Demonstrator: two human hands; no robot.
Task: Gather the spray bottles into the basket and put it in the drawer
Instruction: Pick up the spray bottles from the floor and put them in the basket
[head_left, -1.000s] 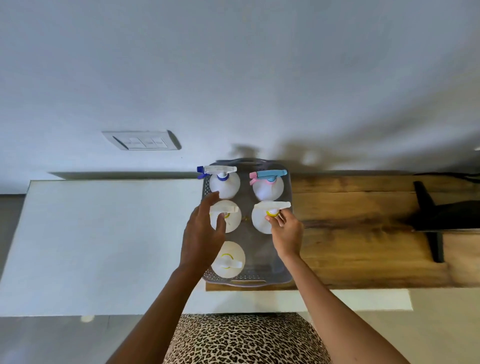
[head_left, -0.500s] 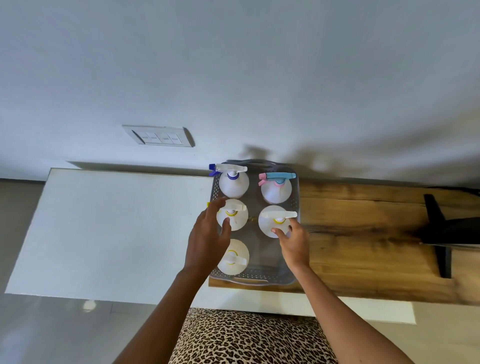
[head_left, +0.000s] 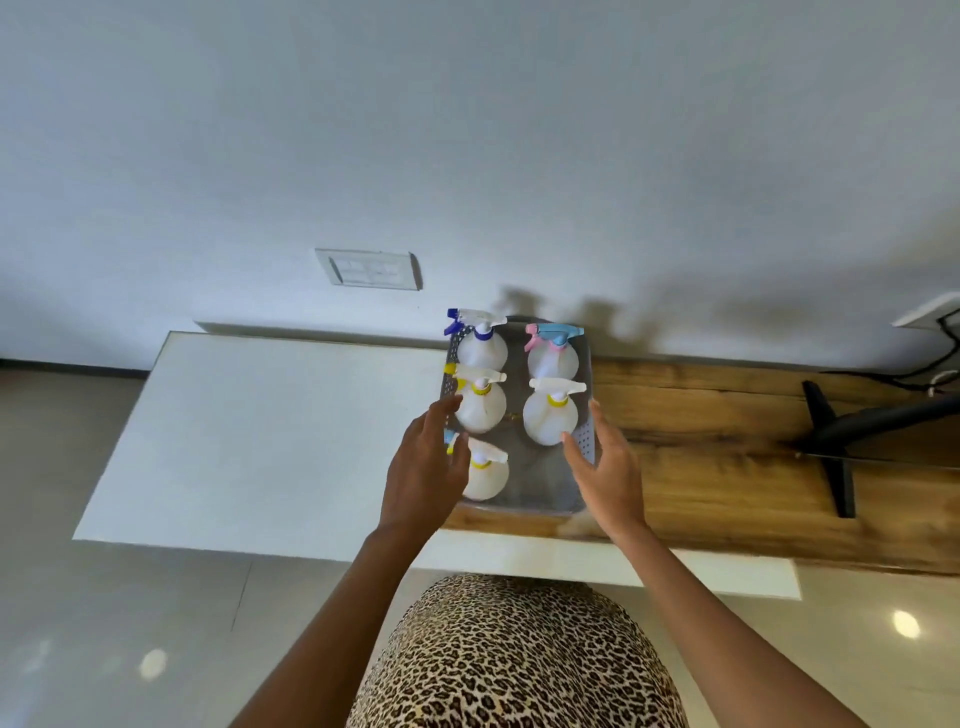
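Grey perforated plastic forms the basket (head_left: 586, 447), which stands at the left end of the wooden tabletop (head_left: 727, 467), hard against the white tabletop (head_left: 260, 441). Its long axis runs from the person toward the room wall (head_left: 467, 130). 5 white spray bottles (head_left: 480, 410) stand upright inside, 3 in the left row and 2 in the right, their heads lying crosswise. Both hands flank it, fingers straight and spread, holding nothing: left hand (head_left: 428, 467) at its left side, right hand (head_left: 608, 467) at its right; blur hides any contact
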